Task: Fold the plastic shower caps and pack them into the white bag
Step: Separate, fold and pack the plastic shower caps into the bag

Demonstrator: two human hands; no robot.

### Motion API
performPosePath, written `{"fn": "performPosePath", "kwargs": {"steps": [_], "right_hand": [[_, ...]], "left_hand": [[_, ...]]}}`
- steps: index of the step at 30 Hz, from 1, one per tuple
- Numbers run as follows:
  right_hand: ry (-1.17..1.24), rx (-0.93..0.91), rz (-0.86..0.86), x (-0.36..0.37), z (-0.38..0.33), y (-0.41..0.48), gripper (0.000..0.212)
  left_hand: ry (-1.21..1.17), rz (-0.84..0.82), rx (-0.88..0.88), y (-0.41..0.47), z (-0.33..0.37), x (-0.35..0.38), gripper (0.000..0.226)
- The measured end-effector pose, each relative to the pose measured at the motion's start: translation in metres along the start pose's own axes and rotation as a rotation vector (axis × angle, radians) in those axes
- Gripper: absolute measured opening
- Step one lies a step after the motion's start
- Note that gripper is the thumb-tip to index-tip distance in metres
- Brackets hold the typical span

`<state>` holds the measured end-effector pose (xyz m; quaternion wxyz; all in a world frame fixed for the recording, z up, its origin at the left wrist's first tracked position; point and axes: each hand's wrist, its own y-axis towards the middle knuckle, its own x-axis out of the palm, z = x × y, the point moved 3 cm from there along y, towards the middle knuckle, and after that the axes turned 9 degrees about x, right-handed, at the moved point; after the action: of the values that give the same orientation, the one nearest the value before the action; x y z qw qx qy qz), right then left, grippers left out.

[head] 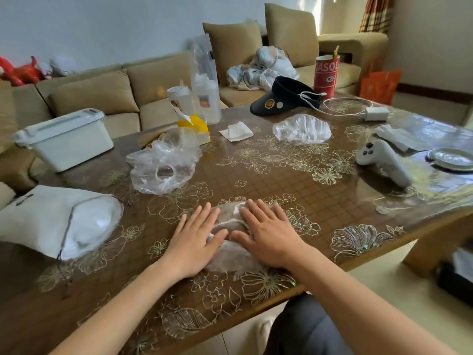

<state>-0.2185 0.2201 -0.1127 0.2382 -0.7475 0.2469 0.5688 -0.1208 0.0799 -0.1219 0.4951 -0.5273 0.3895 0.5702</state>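
Pressing flat, the left hand [197, 242] and right hand [268, 237] are pinning a shower cap [229, 261] at the near edge of the table [256, 180], each grip spread, fingers straight. Thin, soft, slippery film is probably wanting a pinch at its elastic rim. The white bag [33, 216] is lying left. A red cup [326, 75] is showing "ASOL".
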Motion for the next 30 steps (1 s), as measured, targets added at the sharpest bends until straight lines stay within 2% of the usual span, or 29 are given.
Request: {"fn": "performPosePath", "kwargs": {"steps": [2, 4, 6, 8, 10, 12, 15, 17, 19, 23, 25, 28, 30], "right_hand": [[-0.022, -0.01, -0.032, -0.001, 0.003, 0.003, 0.07], [0.01, -0.01, -0.005, -0.005, 0.008, 0.006, 0.065], [0.145, 0.024, 0.186, -0.018, 0.016, 0.003, 0.049], [0.275, 0.105, 0.429, -0.036, 0.022, -0.007, 0.033], [0.32, 0.136, 0.513, -0.046, 0.016, -0.02, 0.031], [0.32, 0.021, 0.381, -0.042, -0.006, -0.033, 0.035], [0.209, -0.191, 0.109, -0.014, -0.04, -0.05, 0.071], [0.1, -0.189, 0.002, 0.003, -0.04, -0.055, 0.092], [0.036, -0.153, -0.03, 0.007, -0.03, -0.057, 0.096], [0.168, -0.155, 0.064, -0.008, -0.017, -0.062, 0.074], [0.249, -0.145, 0.14, -0.012, -0.017, -0.064, 0.054], [0.243, -0.181, 0.274, -0.009, -0.022, -0.061, 0.011], [0.277, -0.161, 0.276, -0.008, -0.027, -0.056, 0.005]], "left_hand": [[0.003, -0.006, 0.0, 0.0, 0.001, -0.001, 0.071], [-0.003, -0.006, -0.007, -0.002, 0.003, -0.002, 0.069], [-0.023, 0.025, -0.044, -0.005, 0.003, -0.005, 0.074], [0.027, 0.211, -0.021, -0.011, 0.0, -0.012, 0.073], [0.073, 0.402, 0.099, -0.018, 0.003, -0.02, 0.068], [-0.001, 0.389, 0.211, -0.021, 0.014, -0.022, 0.058], [-0.067, 0.177, 0.209, -0.022, 0.022, -0.007, 0.06], [-0.054, 0.116, 0.153, -0.022, 0.012, 0.002, 0.071], [-0.063, 0.105, 0.121, -0.024, -0.001, 0.005, 0.083], [-0.081, 0.048, 0.19, -0.051, -0.017, -0.007, 0.087], [-0.118, 0.049, 0.176, -0.066, -0.024, -0.016, 0.082], [-0.159, 0.122, 0.194, -0.074, -0.029, -0.023, 0.075], [-0.125, 0.221, 0.277, -0.073, -0.028, -0.022, 0.073]]}}
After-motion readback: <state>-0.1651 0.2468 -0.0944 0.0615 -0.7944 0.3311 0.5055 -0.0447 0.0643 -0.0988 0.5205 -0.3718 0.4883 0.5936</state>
